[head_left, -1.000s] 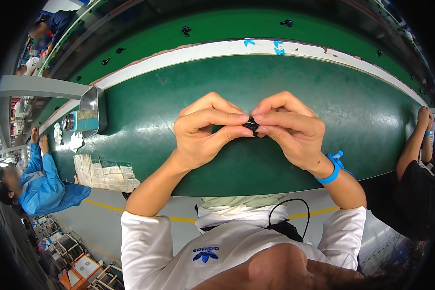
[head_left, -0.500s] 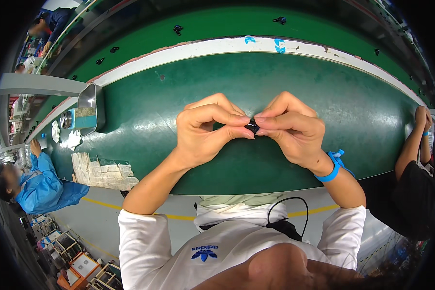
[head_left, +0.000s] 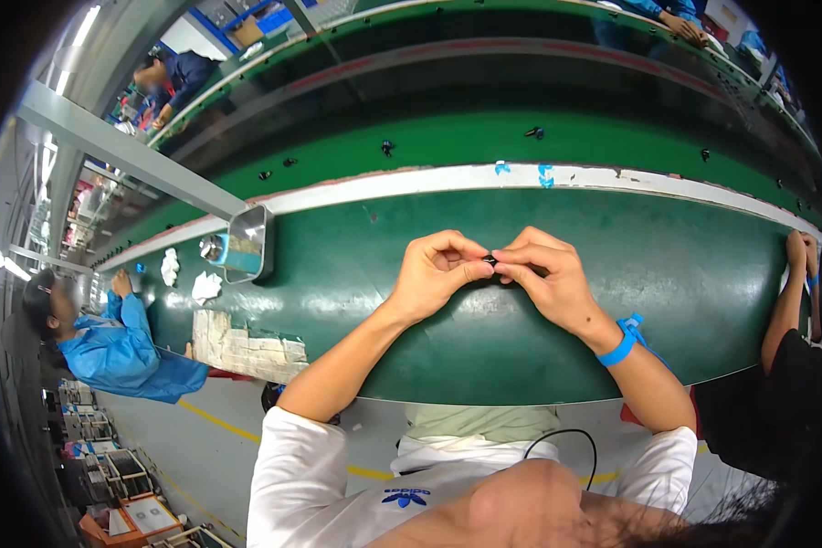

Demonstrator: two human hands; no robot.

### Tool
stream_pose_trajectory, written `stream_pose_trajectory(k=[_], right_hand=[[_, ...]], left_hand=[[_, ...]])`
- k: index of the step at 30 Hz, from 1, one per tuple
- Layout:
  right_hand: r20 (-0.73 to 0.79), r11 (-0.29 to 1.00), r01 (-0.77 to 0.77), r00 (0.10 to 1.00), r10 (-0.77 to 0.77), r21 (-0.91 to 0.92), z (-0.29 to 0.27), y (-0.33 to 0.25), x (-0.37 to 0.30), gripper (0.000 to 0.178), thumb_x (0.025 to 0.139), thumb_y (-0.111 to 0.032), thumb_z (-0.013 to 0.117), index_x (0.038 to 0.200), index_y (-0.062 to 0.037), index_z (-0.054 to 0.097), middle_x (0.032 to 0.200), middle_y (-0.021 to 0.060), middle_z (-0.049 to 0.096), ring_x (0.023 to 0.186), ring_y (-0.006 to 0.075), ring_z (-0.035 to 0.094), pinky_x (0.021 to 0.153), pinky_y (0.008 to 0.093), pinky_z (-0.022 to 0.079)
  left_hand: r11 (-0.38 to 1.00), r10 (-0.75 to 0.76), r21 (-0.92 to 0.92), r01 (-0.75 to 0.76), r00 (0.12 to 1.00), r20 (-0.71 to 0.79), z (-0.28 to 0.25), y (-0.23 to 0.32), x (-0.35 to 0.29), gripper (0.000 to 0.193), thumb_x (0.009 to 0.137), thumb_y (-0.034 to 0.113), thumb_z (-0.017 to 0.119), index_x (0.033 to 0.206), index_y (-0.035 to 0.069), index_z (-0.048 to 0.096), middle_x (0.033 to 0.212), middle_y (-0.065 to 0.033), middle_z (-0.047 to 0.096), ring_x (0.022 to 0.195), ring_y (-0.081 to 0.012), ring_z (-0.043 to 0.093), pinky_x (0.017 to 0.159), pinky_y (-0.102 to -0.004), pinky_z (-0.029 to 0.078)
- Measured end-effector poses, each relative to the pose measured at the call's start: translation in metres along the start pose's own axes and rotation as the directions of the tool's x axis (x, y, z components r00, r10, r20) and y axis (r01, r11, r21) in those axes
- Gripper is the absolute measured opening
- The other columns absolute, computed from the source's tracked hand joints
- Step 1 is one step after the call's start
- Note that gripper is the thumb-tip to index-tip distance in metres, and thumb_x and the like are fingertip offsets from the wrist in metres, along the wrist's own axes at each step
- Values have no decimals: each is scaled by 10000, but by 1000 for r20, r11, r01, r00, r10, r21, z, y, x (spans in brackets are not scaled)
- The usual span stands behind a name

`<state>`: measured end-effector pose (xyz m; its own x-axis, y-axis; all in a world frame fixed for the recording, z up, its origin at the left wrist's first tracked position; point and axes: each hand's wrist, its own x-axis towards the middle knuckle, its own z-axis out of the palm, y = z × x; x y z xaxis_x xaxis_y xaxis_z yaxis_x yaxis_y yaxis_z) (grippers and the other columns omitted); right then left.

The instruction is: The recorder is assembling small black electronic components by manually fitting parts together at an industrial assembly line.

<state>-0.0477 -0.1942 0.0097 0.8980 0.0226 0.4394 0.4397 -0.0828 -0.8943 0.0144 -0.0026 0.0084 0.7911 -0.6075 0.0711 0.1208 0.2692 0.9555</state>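
Observation:
Over the middle of the green worktable, I hold a small black earbud between both hands. My left hand pinches it from the left with thumb and forefinger. From the right, the thumb and fingertips of my right hand close on it too. Fingertips cover most of the earbud, so its details are too small to make out. A blue wrist strap circles my right wrist.
Beyond the white ledge, a green belt carries several black earbuds. To the left are a metal tray with a container, crumpled white tissues and taped paper. Co-workers sit at both sides.
My view has tilted up, showing more of the far line. Both hands keep pinching the earbud, which now sits lower and slightly farther right in the picture.

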Motion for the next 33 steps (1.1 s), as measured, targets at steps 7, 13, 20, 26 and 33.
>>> stream_pose_trajectory(k=[7,13,20,26,33], right_hand=[[96,933,31,995,4,-359,-9,10,4,129,873,-30,661,990,15,690,839,106,628,690,189,608,613,307,481],[155,945,70,988,-21,-318,-15,9,6,136,881,-71,638,974,17,685,845,138,643,726,285,635,642,353,501],[95,932,55,995,-22,-358,-18,10,12,150,888,-96,631,980,11,685,825,133,647,711,270,625,625,350,486],[-152,909,-78,988,16,-410,-40,22,17,156,890,-87,631,999,10,683,622,85,576,537,120,495,521,300,419],[-150,856,-59,989,-22,-514,-40,25,18,181,872,-131,611,996,-24,687,618,114,575,545,227,541,557,354,439]], left_hand=[[924,2,379,46,992,-126,-25,2,31,208,884,45,677,1076,-33,666,883,-59,655,788,-114,636,708,-244,514],[922,221,381,-77,910,-352,-61,4,80,408,894,62,674,1262,-67,554,1095,-125,645,849,-157,652,814,-276,532],[826,245,550,-123,958,-152,-57,-6,53,176,953,125,608,1041,-27,628,764,-17,621,619,-71,533,551,-216,414],[450,244,868,-211,964,107,-28,2,45,307,908,211,671,729,-34,620,549,-37,498,525,-89,418,492,-292,343],[246,254,917,-315,934,253,-24,9,34,315,884,274,682,770,-18,653,604,-141,562,525,-213,493,531,-355,392]])
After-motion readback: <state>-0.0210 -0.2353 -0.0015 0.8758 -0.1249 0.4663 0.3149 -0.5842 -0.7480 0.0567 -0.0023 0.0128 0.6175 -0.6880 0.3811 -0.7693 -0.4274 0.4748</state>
